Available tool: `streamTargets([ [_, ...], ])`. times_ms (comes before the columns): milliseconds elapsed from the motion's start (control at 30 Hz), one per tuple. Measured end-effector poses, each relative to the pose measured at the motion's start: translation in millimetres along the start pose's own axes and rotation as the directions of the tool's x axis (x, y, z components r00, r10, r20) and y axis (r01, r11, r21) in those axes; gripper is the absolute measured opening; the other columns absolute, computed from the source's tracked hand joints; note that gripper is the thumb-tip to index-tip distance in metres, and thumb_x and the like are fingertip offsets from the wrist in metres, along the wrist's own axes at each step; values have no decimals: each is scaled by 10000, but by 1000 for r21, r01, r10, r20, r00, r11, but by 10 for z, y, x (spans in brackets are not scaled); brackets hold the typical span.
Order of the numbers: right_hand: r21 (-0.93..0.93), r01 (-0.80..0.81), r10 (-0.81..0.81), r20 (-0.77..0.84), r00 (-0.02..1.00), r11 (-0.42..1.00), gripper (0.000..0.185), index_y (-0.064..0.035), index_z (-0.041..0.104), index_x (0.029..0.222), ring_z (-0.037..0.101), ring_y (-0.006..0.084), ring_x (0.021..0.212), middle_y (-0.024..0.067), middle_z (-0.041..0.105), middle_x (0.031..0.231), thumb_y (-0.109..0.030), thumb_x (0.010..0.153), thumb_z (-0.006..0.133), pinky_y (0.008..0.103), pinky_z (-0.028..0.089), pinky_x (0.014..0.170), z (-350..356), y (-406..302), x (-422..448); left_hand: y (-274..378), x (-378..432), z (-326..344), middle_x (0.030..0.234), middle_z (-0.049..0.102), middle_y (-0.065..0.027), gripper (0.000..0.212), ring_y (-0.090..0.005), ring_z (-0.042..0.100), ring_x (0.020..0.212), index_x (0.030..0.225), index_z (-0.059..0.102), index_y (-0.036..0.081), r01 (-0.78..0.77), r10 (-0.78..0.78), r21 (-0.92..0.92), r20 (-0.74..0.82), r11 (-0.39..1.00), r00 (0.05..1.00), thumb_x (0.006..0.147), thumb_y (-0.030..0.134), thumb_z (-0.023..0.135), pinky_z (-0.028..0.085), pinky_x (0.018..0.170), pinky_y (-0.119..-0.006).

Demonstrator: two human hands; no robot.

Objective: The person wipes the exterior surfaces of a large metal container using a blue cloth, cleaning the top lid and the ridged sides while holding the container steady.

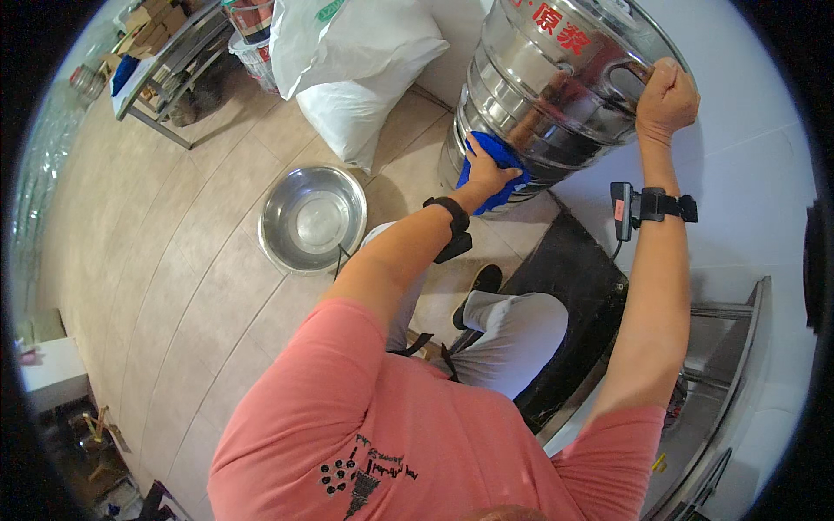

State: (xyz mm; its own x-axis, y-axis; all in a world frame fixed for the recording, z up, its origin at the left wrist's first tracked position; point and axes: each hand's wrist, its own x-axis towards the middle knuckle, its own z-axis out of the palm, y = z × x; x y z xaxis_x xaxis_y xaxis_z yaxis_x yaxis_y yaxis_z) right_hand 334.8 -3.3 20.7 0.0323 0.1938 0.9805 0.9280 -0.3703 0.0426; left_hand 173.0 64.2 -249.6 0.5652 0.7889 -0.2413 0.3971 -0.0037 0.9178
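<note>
A tall stainless steel keg [521, 84] with ribbed sides and red writing stands before me by the wall, tilted in this view. My left hand [485, 172] presses a blue cloth [498, 153] against the lower part of its side, fingers spread over the fabric. At the upper right, my right hand [668, 98] is closed around the keg's rim beside an oval handle opening. The palm side of that grip is hidden. On the tiled floor left of my left forearm rests a shallow steel basin [316, 218].
White sacks [358, 71] lean behind the basin, beside stacked plastic buckets [254, 55]. A metal-legged table [163, 62] stands at the upper left. Close to my right knee lies a black slab [567, 286], with a metal frame [749, 325] along the right wall.
</note>
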Motion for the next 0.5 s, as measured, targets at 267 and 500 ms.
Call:
streamTargets([
  [267, 89, 56, -54, -26, 998, 994, 329, -111, 607, 617, 543, 307, 577, 81, 573, 591, -245, 868, 443, 423, 405, 566, 50, -10, 7, -416, 246, 58, 1419, 79, -335, 1423, -409, 234, 1315, 1361, -154, -68, -144, 141, -49, -62, 988, 988, 488, 347, 890, 258, 1083, -351],
  [500, 11, 47, -45, -134, 990, 999, 314, -110, 628, 636, 571, 274, 570, 67, 599, 606, -216, 842, 416, 372, 418, 540, 39, 17, -5, -511, 277, 162, 1413, 112, -336, 1397, -410, 275, 1297, 1369, -137, -58, -168, 168, 4, -68, 986, 983, 488, 297, 887, 299, 1061, -350],
])
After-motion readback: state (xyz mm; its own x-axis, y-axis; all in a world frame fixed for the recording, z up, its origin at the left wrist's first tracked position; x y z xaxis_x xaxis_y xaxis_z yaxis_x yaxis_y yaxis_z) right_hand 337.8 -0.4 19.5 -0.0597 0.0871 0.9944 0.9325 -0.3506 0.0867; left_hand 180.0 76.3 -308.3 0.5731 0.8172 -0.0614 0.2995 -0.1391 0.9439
